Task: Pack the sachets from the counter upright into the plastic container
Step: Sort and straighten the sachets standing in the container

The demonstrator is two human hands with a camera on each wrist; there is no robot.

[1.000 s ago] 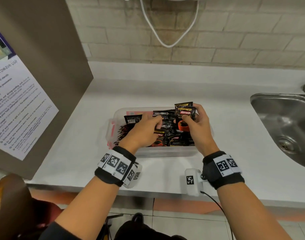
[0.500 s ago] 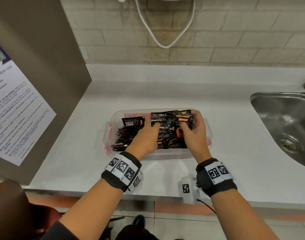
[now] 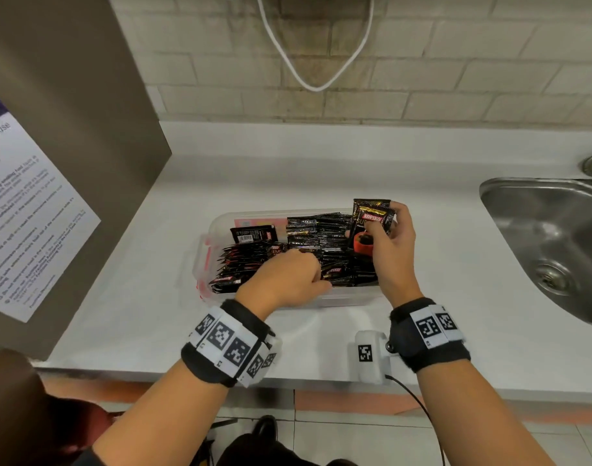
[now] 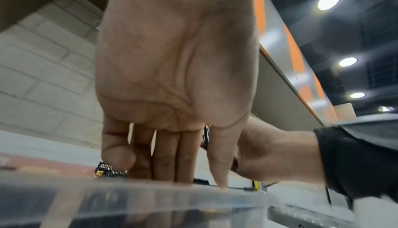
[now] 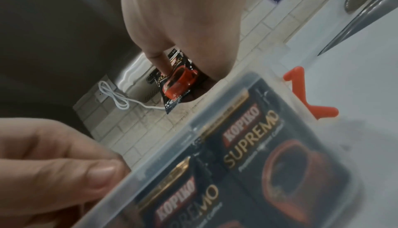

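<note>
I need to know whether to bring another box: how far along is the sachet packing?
Mostly done: the plastic container is nearly full of packed sachets, and the counter shows none loose. In hand: the right hand holds a few sachets; the left hand presses the rows. Left: slotting those in.

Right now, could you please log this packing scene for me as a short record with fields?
setting: white counter beside a steel sink
container: clear plastic container, red clips, nearly full
contents: black Kopiko sachets, mostly upright in rows; some at the left end lean over
left hand: fingers pointing down into the packed rows
right hand: pinches a few Kopiko Supremo sachets above the container's right end
loose sachets on counter: none visible
step in progress: inserting the held sachets, apparently
</note>
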